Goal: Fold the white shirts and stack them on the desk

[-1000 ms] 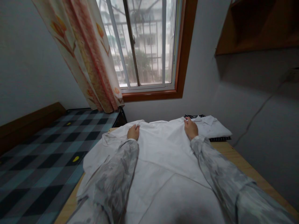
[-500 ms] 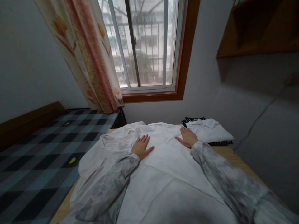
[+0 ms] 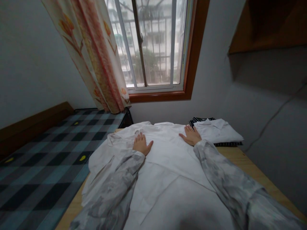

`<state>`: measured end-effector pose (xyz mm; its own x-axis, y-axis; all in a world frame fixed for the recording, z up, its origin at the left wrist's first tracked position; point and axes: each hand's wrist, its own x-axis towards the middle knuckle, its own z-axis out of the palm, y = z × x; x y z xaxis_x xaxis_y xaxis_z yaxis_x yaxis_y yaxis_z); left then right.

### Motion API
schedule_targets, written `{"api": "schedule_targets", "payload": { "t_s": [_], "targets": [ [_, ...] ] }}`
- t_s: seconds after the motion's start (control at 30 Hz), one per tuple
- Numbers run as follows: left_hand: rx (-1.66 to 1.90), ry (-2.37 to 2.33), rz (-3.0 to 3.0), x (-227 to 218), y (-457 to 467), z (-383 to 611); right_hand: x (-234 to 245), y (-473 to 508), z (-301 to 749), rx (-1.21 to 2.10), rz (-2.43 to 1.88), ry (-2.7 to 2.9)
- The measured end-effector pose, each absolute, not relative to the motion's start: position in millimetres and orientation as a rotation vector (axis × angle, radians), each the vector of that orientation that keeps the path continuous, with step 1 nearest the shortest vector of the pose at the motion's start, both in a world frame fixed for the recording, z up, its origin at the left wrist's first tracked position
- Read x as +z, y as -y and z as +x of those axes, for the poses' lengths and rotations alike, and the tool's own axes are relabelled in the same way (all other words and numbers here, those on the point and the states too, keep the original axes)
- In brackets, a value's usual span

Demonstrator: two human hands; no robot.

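A white shirt [image 3: 165, 166] lies spread flat on a wooden table [image 3: 254, 174], collar end towards the window. My left hand [image 3: 142, 144] rests open and palm down on the shirt near its far left part. Flat on the shirt's far right part lies my right hand [image 3: 191, 136], fingers stretched out. Both hands hold nothing. My grey patterned sleeves cover the forearms.
A folded white garment [image 3: 219, 134] sits on a dark striped one [image 3: 200, 120] at the table's far right. A bed with a checked blue cover [image 3: 48, 159] is at the left. A window [image 3: 153, 44] and flowered curtain [image 3: 96, 54] stand behind; a wooden shelf [image 3: 268, 28] hangs at upper right.
One second ago both hands gripped the shirt's far edge with curled fingers. They have since let go and lie flat on the cloth, the left one having slid a little farther away.
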<state>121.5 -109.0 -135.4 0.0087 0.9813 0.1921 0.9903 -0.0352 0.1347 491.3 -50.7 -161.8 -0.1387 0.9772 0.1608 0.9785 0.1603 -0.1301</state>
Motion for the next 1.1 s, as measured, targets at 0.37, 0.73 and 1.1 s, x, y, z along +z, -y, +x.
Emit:
{"api": "schedule_targets", "payload": {
  "t_s": [0.37, 0.73, 1.1],
  "targets": [
    [-0.226, 2.247, -2.179, -95, 138, 88, -152, 181, 450, 0.151, -1.348, 2.496],
    [-0.258, 2.391, -2.152, -92, 106, 100, -163, 152, 435, 0.178, -1.498, 2.503],
    [-0.171, 2.608, -2.215, -76, 95, 79, -157, 113, 431, 0.146, -1.554, 2.458]
  ]
}}
